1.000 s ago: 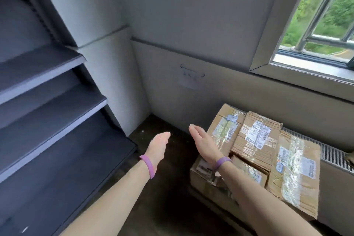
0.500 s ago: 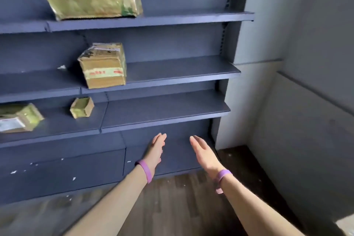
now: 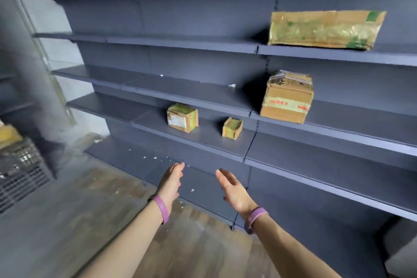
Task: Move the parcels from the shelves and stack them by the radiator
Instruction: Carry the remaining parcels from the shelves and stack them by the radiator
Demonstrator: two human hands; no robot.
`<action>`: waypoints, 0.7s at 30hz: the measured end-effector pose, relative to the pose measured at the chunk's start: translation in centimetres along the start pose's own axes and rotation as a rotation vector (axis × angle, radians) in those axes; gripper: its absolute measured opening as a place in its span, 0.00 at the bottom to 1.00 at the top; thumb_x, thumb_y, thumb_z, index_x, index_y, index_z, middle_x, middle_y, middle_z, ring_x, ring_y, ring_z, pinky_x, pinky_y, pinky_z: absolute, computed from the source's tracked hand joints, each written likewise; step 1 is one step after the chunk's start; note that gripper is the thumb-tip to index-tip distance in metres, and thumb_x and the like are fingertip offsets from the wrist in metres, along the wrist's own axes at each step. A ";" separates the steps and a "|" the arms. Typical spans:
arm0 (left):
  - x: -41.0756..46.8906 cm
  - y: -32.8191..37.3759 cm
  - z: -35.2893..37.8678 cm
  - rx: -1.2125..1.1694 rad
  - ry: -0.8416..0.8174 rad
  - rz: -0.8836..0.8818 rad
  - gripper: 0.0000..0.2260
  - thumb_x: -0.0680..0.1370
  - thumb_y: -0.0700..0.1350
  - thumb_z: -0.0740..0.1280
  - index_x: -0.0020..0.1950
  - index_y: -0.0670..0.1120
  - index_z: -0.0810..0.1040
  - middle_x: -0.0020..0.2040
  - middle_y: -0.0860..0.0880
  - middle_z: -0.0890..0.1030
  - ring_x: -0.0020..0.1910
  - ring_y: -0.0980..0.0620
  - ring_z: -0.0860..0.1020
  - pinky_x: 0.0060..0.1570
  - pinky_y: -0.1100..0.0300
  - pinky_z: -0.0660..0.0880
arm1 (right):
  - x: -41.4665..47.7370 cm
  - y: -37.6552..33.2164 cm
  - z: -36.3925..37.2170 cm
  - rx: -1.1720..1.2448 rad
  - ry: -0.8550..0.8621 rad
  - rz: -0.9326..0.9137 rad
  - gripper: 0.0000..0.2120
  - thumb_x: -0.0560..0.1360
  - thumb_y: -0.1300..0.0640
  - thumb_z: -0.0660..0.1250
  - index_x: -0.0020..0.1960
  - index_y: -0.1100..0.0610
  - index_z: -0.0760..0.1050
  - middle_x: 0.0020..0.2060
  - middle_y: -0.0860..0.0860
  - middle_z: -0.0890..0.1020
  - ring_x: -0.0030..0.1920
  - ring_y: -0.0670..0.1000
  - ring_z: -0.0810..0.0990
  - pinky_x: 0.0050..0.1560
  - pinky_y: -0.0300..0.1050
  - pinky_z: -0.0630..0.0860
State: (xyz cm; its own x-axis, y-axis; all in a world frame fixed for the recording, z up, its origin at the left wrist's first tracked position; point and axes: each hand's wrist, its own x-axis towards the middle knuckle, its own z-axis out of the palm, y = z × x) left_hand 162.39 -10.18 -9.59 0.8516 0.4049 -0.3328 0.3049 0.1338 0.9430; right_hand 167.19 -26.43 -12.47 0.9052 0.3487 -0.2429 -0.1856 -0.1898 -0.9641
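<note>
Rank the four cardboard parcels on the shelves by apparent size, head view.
1. Long, flat green-taped cardboard box
2. Squarish cardboard box with red-printed tape
3. Small white-labelled cardboard box
4. Tiny yellow-green cardboard box

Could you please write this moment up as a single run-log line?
stage: at shelves | left hand: open, empty | right hand: open, empty | shelved: long parcel, taped box, labelled parcel, tiny box

We stand in what looks like a parcel storeroom. Long dark metal shelves [image 3: 187,90] on slotted uprights [image 3: 267,65] run along the wall and carry a few taped cardboard parcels [image 3: 287,99], one with a printed label. Below lies a wood-plank floor [image 3: 203,244], with a wire-mesh crate [image 3: 20,171] at the left.
</note>
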 end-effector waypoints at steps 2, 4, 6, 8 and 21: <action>1.0 0.0 -3.9 -0.034 0.086 -0.001 0.18 0.79 0.57 0.61 0.65 0.52 0.71 0.66 0.48 0.72 0.59 0.48 0.71 0.64 0.51 0.65 | 1.5 -0.8 3.7 -0.019 -0.078 -0.020 0.28 0.81 0.45 0.60 0.77 0.55 0.61 0.74 0.49 0.67 0.73 0.49 0.67 0.71 0.48 0.65; 1.9 -0.3 -6.8 -0.057 0.161 -0.020 0.20 0.81 0.55 0.58 0.71 0.50 0.67 0.71 0.48 0.71 0.68 0.47 0.69 0.69 0.49 0.62 | 2.6 -1.3 6.6 -0.044 -0.137 -0.019 0.29 0.81 0.43 0.60 0.77 0.54 0.60 0.74 0.48 0.67 0.73 0.48 0.66 0.72 0.49 0.64; 2.7 -0.4 -8.6 -0.071 0.204 -0.032 0.20 0.81 0.55 0.58 0.71 0.51 0.67 0.72 0.48 0.70 0.70 0.46 0.68 0.69 0.48 0.62 | 3.6 -1.5 8.5 -0.059 -0.191 -0.012 0.30 0.80 0.41 0.59 0.78 0.53 0.59 0.74 0.46 0.66 0.73 0.47 0.66 0.72 0.49 0.65; 3.9 -0.3 -9.3 -0.068 0.221 -0.031 0.17 0.81 0.55 0.58 0.69 0.53 0.68 0.72 0.48 0.71 0.68 0.45 0.70 0.67 0.48 0.63 | 4.7 -1.6 9.2 -0.078 -0.222 -0.015 0.30 0.80 0.40 0.58 0.78 0.52 0.58 0.75 0.45 0.66 0.73 0.47 0.65 0.74 0.50 0.63; 18.9 2.1 -5.0 -0.004 0.190 -0.074 0.19 0.82 0.54 0.57 0.71 0.50 0.67 0.73 0.47 0.70 0.69 0.45 0.70 0.63 0.52 0.66 | 20.5 -3.1 5.2 -0.079 -0.184 0.001 0.27 0.81 0.40 0.56 0.76 0.49 0.61 0.74 0.46 0.67 0.73 0.50 0.66 0.64 0.46 0.69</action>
State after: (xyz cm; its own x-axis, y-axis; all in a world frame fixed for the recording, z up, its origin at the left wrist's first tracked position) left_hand 177.01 2.29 -13.84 0.7309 0.5572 -0.3941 0.3617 0.1735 0.9160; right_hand 184.30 -13.89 -15.06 0.8186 0.5089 -0.2664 -0.1495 -0.2591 -0.9542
